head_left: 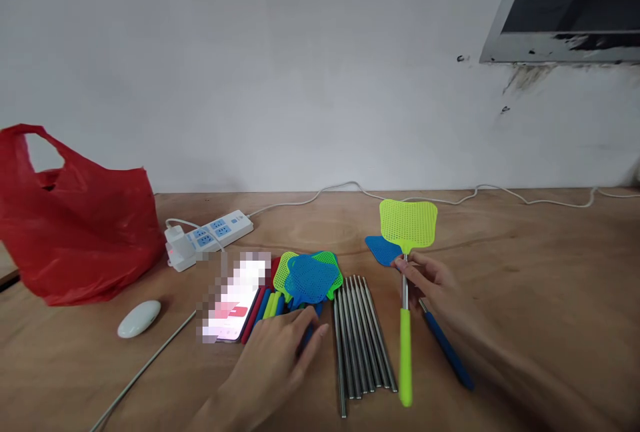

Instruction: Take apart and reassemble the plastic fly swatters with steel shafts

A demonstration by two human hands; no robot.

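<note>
My right hand (430, 282) pinches the metal shaft of a yellow-green fly swatter (408, 224), just below its mesh head, with the green handle (405, 355) pointing toward me. A blue fly swatter (383, 250) lies under it on the wooden table (550, 265). My left hand (283, 352) rests with curled fingers on a pile of green and blue swatter heads (307, 277) and coloured handles. Several bare metal rods (360, 332) lie side by side between my hands.
A phone (235, 299) lies left of the pile. A white power strip (207, 235) with a cable along the wall, a red plastic bag (75, 219) and a white oval object (139, 319) sit on the left. A thin rod (145, 369) runs off the front edge.
</note>
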